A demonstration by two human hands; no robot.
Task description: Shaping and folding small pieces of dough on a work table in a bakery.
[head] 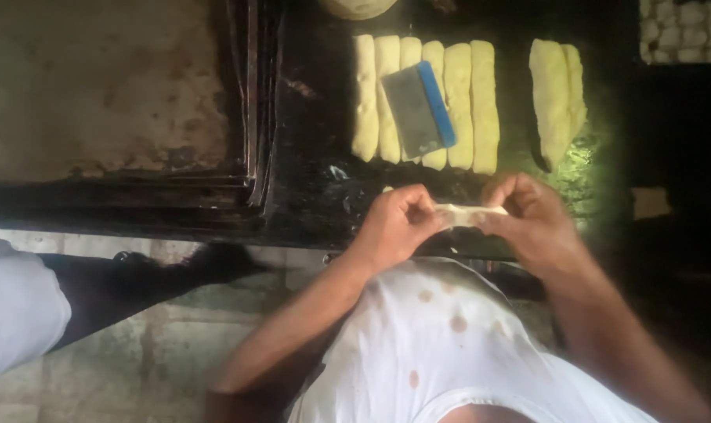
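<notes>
While both hands — left (394, 223), right (528, 215) — pinch a dough strip (469, 213), a blue-edged scraper (419, 108) lies on dough logs (481, 106).

A pale, flattened strip of dough (471, 213) lies stretched horizontally, pinched at both ends above the dark worktop

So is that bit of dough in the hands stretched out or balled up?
Stretched out: the dough piece spans flat between the left hand and right hand, pinched at both ends.
</notes>
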